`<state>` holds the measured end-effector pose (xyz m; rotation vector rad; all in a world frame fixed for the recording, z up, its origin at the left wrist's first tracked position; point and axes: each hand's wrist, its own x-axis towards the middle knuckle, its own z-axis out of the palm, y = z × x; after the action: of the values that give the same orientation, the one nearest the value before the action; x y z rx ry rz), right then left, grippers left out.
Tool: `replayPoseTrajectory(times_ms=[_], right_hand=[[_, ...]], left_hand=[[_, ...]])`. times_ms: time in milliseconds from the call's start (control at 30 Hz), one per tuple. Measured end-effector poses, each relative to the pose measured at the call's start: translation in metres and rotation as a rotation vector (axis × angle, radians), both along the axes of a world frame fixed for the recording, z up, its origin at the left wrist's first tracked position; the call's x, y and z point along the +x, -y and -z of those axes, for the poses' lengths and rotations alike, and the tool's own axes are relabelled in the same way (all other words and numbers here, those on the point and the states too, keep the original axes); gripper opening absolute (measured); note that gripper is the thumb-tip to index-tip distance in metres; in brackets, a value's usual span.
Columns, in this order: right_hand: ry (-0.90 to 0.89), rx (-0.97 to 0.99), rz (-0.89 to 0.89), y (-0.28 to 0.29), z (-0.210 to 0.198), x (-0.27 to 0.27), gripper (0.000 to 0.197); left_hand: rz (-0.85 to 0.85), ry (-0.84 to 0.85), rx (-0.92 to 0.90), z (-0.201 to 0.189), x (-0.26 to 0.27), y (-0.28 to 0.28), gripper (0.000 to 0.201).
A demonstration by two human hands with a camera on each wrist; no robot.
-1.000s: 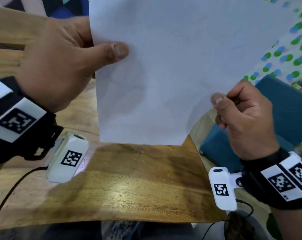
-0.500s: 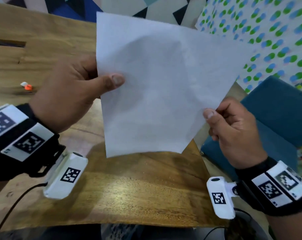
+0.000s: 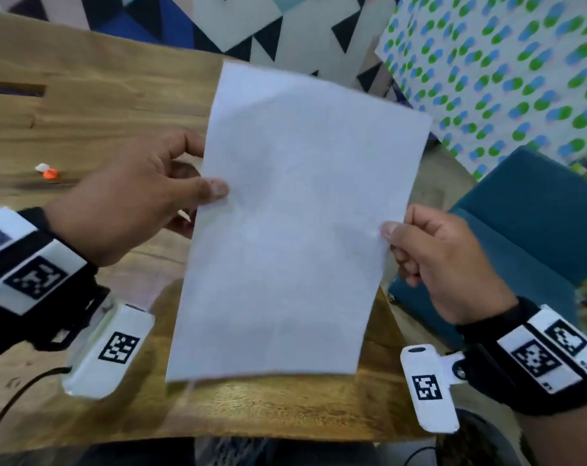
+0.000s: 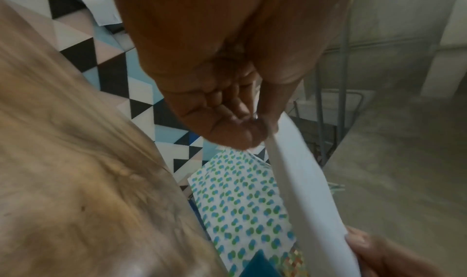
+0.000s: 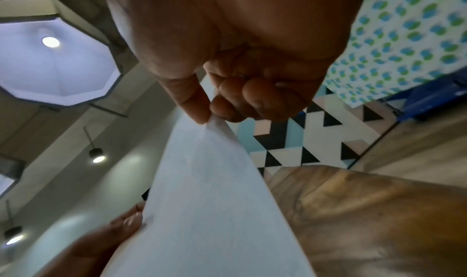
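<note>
A blank white sheet of paper [image 3: 295, 230] hangs in the air above the wooden table [image 3: 100, 105], long side running away from me. My left hand [image 3: 130, 203] pinches its left edge, thumb on top and fingers beneath. My right hand [image 3: 443, 260] pinches the right edge lower down, thumb against curled fingers. The left wrist view shows the paper [image 4: 300, 181] edge-on leaving my left hand [image 4: 227, 101]. In the right wrist view the paper [image 5: 209, 201] runs from my right hand [image 5: 242, 77] toward the other hand.
A small orange and white object [image 3: 48, 171] lies on the table at the left. A teal upholstered seat [image 3: 534, 223] stands off the table's right edge. Patterned panels [image 3: 507, 72] line the floor beyond. Wrist camera units and a black cable [image 3: 13, 395] hang below my wrists.
The sheet has come down and away from my face, and has turned so its long side points away. Both hands dropped with it, each keeping its pinch.
</note>
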<state>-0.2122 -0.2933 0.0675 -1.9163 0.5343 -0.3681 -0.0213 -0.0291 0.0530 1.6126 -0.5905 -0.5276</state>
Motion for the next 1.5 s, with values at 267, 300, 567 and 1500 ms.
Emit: replayPoseTrajectory(times_ms=[267, 300, 567, 1500], right_hand=[[-0.545, -0.118, -0.115, -0.007, 0.079, -0.011, 0.031], [-0.562, -0.169, -0.109, -0.006, 0.083, -0.012, 0.031], [-0.499, -0.222, -0.057, 0.015, 0.066, -0.003, 0.019], [-0.513, -0.782, -0.451, -0.037, 0.089, 0.062, 0.006]], left_hand=[[0.073, -0.018, 0.589, 0.051, -0.019, 0.0, 0.082], [0.059, -0.025, 0.62, 0.056, -0.02, 0.0, 0.086], [0.156, 0.568, 1.016, 0.047, -0.016, 0.006, 0.078], [0.522, 0.824, 1.142, 0.074, -0.054, 0.038, 0.115]])
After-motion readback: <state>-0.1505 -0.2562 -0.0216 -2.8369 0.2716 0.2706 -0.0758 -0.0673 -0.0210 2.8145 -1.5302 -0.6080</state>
